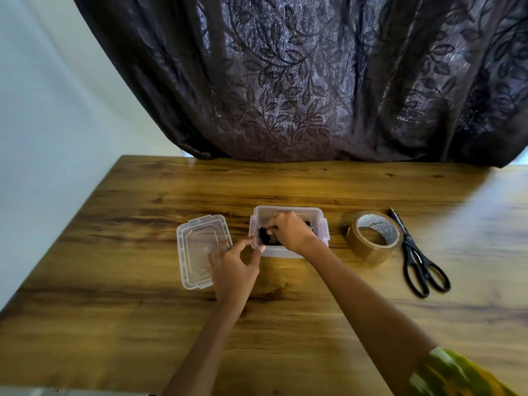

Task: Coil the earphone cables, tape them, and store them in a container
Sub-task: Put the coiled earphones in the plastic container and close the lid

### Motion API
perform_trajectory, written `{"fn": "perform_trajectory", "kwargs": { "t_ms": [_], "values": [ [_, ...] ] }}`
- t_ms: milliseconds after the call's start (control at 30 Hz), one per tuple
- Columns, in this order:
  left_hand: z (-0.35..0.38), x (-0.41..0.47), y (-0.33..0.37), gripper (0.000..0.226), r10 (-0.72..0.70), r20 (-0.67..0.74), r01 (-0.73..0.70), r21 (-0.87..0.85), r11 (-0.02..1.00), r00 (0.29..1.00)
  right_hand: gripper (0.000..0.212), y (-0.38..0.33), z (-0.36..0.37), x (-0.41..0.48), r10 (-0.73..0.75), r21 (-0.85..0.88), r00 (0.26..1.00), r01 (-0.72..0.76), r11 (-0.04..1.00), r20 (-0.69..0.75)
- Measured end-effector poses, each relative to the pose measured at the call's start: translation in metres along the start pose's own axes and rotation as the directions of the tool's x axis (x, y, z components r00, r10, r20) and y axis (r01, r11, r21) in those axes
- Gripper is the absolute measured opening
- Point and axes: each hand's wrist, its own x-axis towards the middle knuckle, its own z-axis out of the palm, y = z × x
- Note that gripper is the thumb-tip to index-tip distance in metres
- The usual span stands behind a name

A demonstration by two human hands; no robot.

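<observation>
Head view, looking down: my right hand [290,231] reaches into the small clear rectangular plastic container [278,252] at table centre. Its fingers are curled downward and its thumb is closed against them, pinching the black coiled earphone cable [264,235], which lies inside the container toward its 9 o'clock wall. My left hand [233,265] is spread loosely, thumb and forefinger apart; the thumb tip touches the container's corner at about 7 o'clock and holds nothing.

My right hand hides most of the container's inside, so the coil's full shape and any tape on it are hard to make out. A clear plastic clip-on lid [197,247] lies flat at 9 o'clock of the container, partly under my left fingers. At 3 o'clock stands a roll of brown packing tape [371,250], with black-handled scissors [420,261] just beyond it.
</observation>
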Motion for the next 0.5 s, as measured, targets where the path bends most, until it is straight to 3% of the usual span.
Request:
{"fn": "perform_trajectory", "kwargs": {
  "t_ms": [133, 267, 500],
  "values": [
    [0.001, 0.0, -0.001, 0.037, -0.007, 0.005, 0.007, -0.003, 1.0, 1.0, 0.028, -0.003, -0.001, 0.005, -0.019, -0.026, 0.996, 0.021, 0.999, 0.087],
    [0.002, 0.0, -0.001, 0.038, -0.013, 0.015, 0.013, 0.0, 1.0, 1.0, 0.026, -0.002, -0.003, 0.006, -0.02, 0.034, 0.996, 0.018, 0.999, 0.084],
    [-0.003, 0.003, -0.001, 0.036, 0.052, 0.008, -0.053, 0.029, 0.998, 0.999, 0.027, -0.003, -0.004, -0.004, -0.005, 0.152, 0.995, 0.021, 0.988, -0.104]
  ]
}}
